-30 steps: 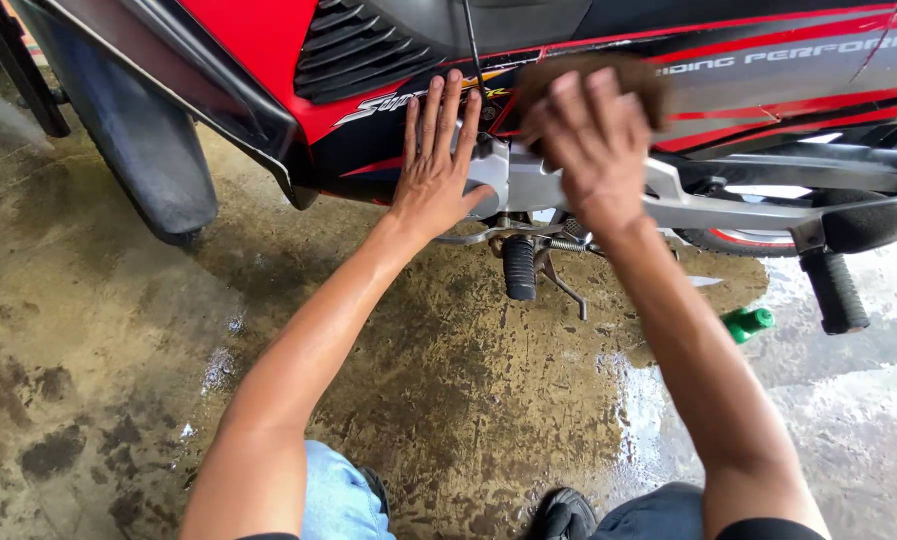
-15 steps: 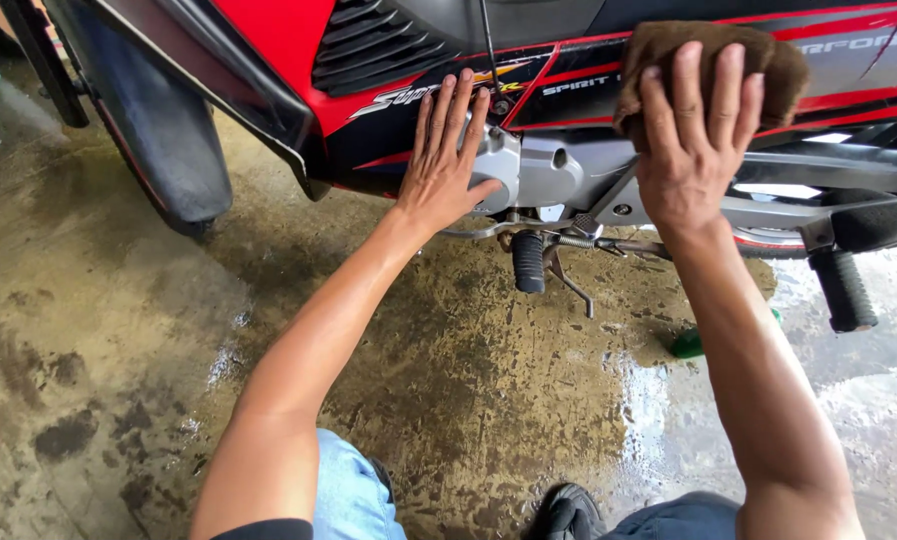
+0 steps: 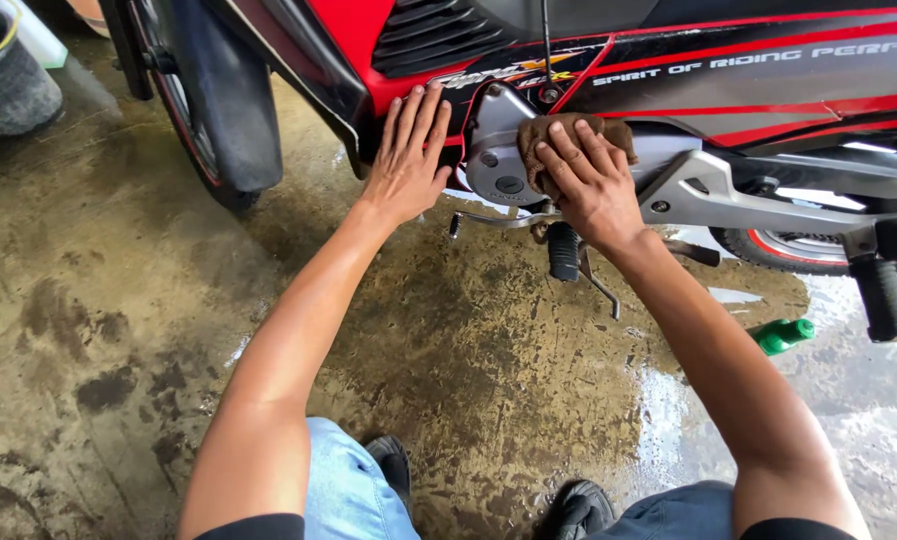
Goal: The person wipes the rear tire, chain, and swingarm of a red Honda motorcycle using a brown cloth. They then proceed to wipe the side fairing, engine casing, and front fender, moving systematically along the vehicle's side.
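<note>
A dark bucket stands at upper left on the wet concrete floor; its contents are not visible. The left hand lies flat, fingers extended and together, against the motorcycle's red-and-black fairing. The right hand, fingers spread, presses a brown cloth onto the grey engine cover. A green bottle lies beneath the frame.

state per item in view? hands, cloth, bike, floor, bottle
left hand: open, flat on red fairing
right hand: pressing brown cloth on silver engine cover
footpeg: folded down
concrete floor: wet, stained
green bottle: lying down
</note>
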